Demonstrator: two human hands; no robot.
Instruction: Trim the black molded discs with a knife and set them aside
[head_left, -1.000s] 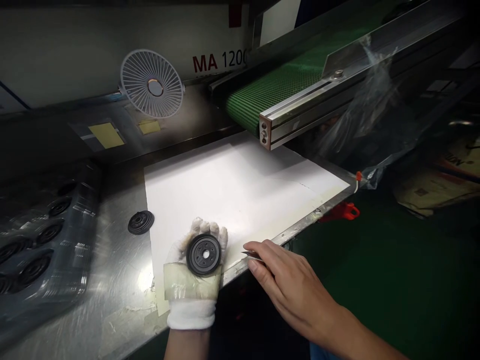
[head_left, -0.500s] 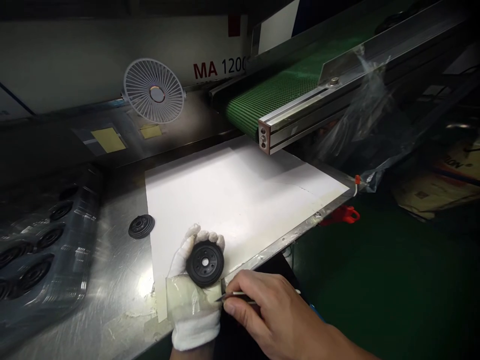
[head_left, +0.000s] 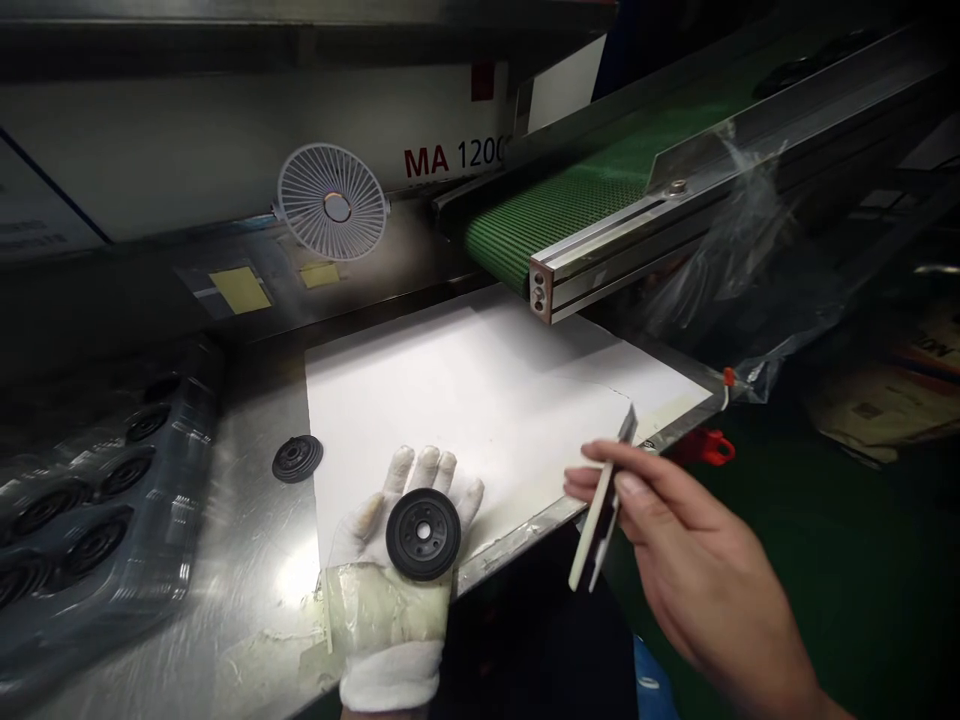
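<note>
A black moulded disc (head_left: 423,534) with a central hole lies flat on the palm of the person's gloved left hand (head_left: 385,612), face up and clear of the tabletop. The left fingers (head_left: 424,470) are open and extended, curving up only slightly behind the disc, not closed around it. A translucent tape wrap (head_left: 386,622) covers the glove below the disc.

The bare right hand (head_left: 694,565) is held off to the right of the disc, its fingers closed on a slim pale-handled tool (head_left: 598,525) with a dark tip. From here, the open palm looks like a steady support, and the disc's face is fully exposed. Keeping the tool's tip under close control near the disc would seem wise, as the left fingers give it little hold against a push.

Beneath the hands lies a white sheet (head_left: 465,400) on the stainless tabletop (head_left: 225,620). A second black disc (head_left: 297,459) sits on the bare steel, just beside the sheet. Further left, a clear plastic tray (head_left: 202,400) holds more discs. Beyond the sheet, a green conveyor belt (head_left: 555,220) ends in a metal frame, and a small white fan (head_left: 331,200) stands against the machine.
</note>
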